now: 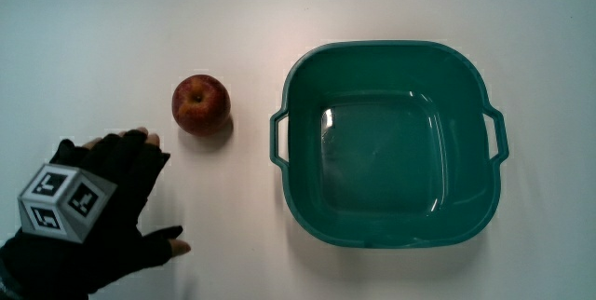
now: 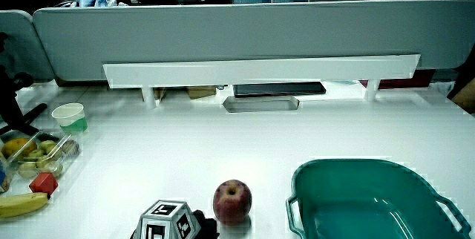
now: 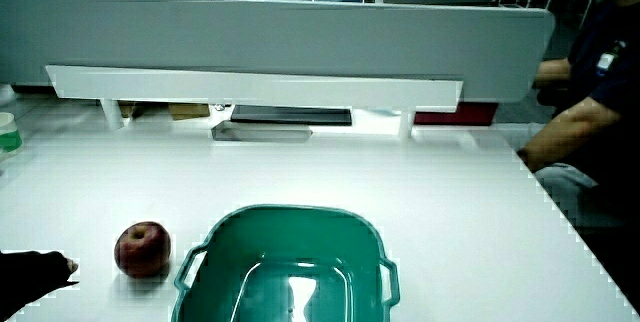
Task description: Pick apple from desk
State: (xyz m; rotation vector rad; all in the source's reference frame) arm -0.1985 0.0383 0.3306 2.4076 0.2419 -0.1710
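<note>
A red apple (image 1: 200, 104) rests on the white table (image 1: 112, 30) beside a teal basin (image 1: 484, 207); it also shows in both side views, apple (image 2: 232, 202) and apple (image 3: 142, 249). The hand (image 1: 112, 188) in its black glove, with the patterned cube on its back, lies flat on the table nearer to the person than the apple. Its fingers (image 1: 140, 146) are spread and point toward the apple, a short gap away, holding nothing. In a side view only the fingertips (image 3: 55, 265) show, close to the apple.
The teal basin (image 2: 326, 176) has two handles and nothing in it. At the table's edge in a side view stand a small cup (image 2: 70, 117), a tray of fruit (image 2: 37, 154) and a banana (image 2: 18, 204). A low partition (image 2: 237, 31) closes off the table.
</note>
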